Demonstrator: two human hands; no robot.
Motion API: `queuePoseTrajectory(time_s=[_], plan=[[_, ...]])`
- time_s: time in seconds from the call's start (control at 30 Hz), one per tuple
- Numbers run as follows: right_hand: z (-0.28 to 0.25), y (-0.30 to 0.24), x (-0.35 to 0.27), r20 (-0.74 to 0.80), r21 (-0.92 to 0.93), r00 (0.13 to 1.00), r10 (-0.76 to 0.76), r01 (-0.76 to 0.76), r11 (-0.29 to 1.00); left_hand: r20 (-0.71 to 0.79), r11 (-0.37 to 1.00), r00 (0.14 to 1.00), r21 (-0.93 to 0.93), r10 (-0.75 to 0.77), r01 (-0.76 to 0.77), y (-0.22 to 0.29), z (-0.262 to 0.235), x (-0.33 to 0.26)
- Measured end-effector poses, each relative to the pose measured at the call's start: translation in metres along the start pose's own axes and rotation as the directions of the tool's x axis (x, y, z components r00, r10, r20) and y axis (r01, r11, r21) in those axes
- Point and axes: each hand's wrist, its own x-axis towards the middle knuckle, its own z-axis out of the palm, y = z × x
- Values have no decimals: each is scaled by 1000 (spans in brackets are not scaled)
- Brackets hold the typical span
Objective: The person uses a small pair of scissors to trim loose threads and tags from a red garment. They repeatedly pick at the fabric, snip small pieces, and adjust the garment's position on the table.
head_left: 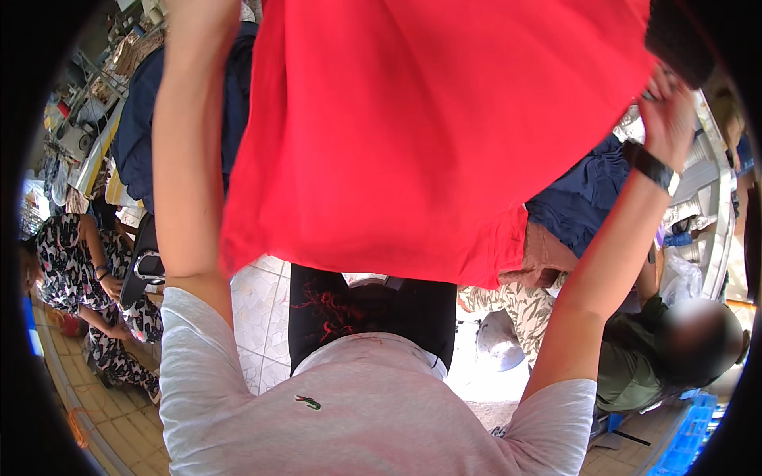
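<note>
A large piece of red cloth (444, 143) hangs spread out in front of me, its lower edge falling above my lap. At the upper right, my right hand (667, 103) pinches the side edge of this cloth, with a dark band around the wrist. My left forearm (190, 151) stretches straight up along the cloth's left side. The left hand lies beyond the top of the picture, so its fingers are hidden. Loose red threads (333, 309) lie on my black trousers.
Navy cloth (143, 119) is heaped at the left, and more navy cloth (579, 190) lies behind the red piece at the right. One person (71, 262) in patterned clothes sits at the left, another (635, 357) in dark green at the right. A blue crate (690, 432) stands lower right.
</note>
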Motion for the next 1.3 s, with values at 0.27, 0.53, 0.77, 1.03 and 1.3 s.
queuePoseTrajectory(time_s=[0.27,0.53,0.77,1.03,1.3], plan=[[-36,167,-12,-305,-636,922,237,-383,670,-30,682,724,311,-689,662,-128,-29,-122],[35,209,-203,43,-787,933,357,-189,587,230,496,491,693,-840,523,-19,-63,-227],[124,210,-299,157,-707,864,478,-239,665,56,252,315,737,-948,627,59,-40,-265],[165,250,-316,351,-841,853,386,106,530,43,280,422,809,-906,518,76,-31,-301],[164,237,-299,273,-743,862,427,-93,662,-36,311,589,822,-807,477,73,-24,-314]])
